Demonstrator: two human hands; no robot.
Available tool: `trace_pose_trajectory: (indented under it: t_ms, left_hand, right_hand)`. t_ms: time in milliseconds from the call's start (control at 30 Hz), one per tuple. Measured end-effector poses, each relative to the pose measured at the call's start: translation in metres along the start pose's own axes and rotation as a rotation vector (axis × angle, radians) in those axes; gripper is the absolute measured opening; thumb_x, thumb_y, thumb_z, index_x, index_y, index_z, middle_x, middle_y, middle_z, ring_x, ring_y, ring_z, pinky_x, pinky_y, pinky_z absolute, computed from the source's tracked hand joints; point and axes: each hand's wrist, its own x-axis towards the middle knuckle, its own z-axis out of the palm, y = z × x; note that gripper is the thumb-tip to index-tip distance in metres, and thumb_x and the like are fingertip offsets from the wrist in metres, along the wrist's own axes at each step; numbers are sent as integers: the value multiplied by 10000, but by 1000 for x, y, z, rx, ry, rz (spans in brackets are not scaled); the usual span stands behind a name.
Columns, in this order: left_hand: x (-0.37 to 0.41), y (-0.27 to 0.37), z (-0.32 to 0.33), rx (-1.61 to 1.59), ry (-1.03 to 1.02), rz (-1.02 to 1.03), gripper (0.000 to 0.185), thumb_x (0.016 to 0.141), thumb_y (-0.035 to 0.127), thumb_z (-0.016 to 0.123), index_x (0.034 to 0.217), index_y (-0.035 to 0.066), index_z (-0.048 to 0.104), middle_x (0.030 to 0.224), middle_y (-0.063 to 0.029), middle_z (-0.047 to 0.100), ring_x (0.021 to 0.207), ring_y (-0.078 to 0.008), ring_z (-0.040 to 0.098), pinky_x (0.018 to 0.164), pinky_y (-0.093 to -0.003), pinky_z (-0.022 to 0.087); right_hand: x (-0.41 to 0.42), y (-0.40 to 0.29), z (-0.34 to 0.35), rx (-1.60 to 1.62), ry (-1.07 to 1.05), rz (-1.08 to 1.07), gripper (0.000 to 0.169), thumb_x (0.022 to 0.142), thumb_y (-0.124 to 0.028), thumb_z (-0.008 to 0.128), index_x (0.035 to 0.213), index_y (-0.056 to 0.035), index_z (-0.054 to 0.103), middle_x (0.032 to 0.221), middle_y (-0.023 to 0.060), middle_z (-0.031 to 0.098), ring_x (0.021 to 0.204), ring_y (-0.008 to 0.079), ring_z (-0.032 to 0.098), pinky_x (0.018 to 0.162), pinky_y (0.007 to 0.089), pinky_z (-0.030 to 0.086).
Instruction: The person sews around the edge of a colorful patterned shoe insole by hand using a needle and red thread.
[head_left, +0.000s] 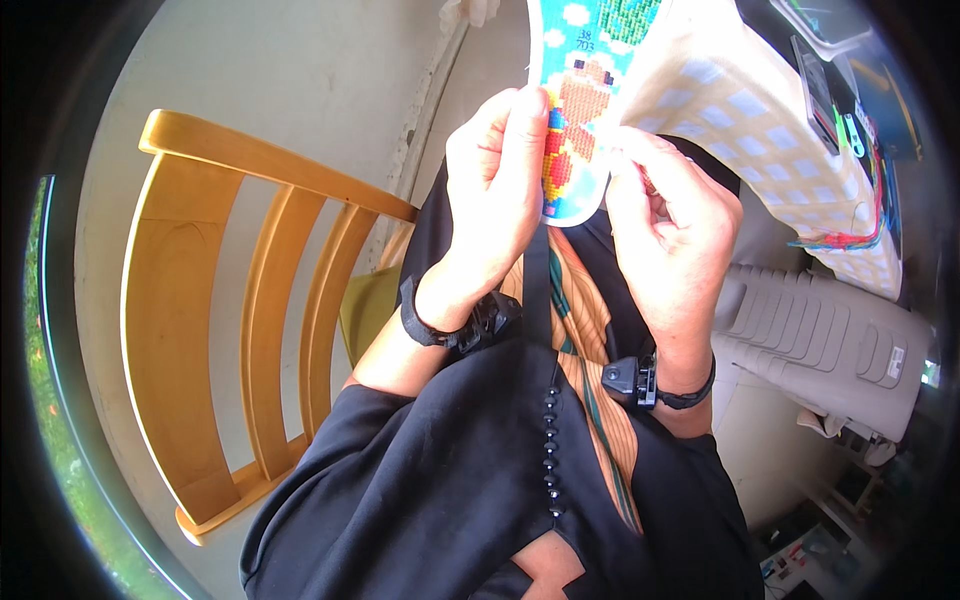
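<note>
My left hand (506, 169) grips the left edge of a cross-stitch insole (574, 142), its thumb lying on the front. The insole has a white rim, a blue ground and stitched patches in brown, red, yellow and green. It bears printed digits, and its upper end runs out of the picture. At the insole's right edge, the thumb and forefinger of my right hand (667, 202) are pinched together, the other fingers curled. Whatever lies between those fingertips is too small and bright to make out. Both wrists wear black straps with small devices.
A table with a checked cloth (712, 97) stands at the right, with colored threads (847, 238) hanging over its edge and a phone-like device (814, 90) on top. Left is a wooden chair back (187, 315). A grey ribbed plastic object (817, 330) stands below the table.
</note>
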Motion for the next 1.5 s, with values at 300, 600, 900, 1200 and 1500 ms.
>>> trace_pose_trajectory:
  t_ms: [300,600,900,1200,1500]
  left_hand:
    - [-1,-2,1,76,-41,39,284,949,210,475,759,14,554,624,51,511,575,12,399,494,-163,333]
    - [0,-7,0,441,-71,256,261,889,157,567,679,9,521,561,-32,469,480,-92,430,448,-234,352]
    - [-2,-8,2,810,-247,673,126,820,74,622,719,21,568,585,-72,504,470,-200,486,447,-279,395]
    - [12,2,-5,472,-523,413,209,866,110,556,704,-8,501,583,-79,429,485,-206,447,463,-285,351]
    - [3,12,-8,141,-592,-66,298,917,193,506,679,17,482,597,-3,430,544,-69,412,493,-249,332]
  right_hand:
    - [1,-1,-4,-52,1,-9,157,803,64,572,952,60,621,802,79,638,662,58,554,576,190,451]
    - [0,-2,-7,-72,-3,39,108,805,38,583,905,44,624,697,53,606,594,28,513,508,182,413]
    - [-7,10,1,600,-24,445,92,911,-81,468,959,-29,526,712,38,550,547,78,522,454,216,445]
    - [-23,46,-18,1296,-131,687,244,845,-42,565,1084,-45,513,983,79,577,800,169,558,556,255,426]
    - [-24,89,-11,1690,192,845,332,908,-224,474,1131,22,492,1093,156,549,966,220,542,900,401,438]
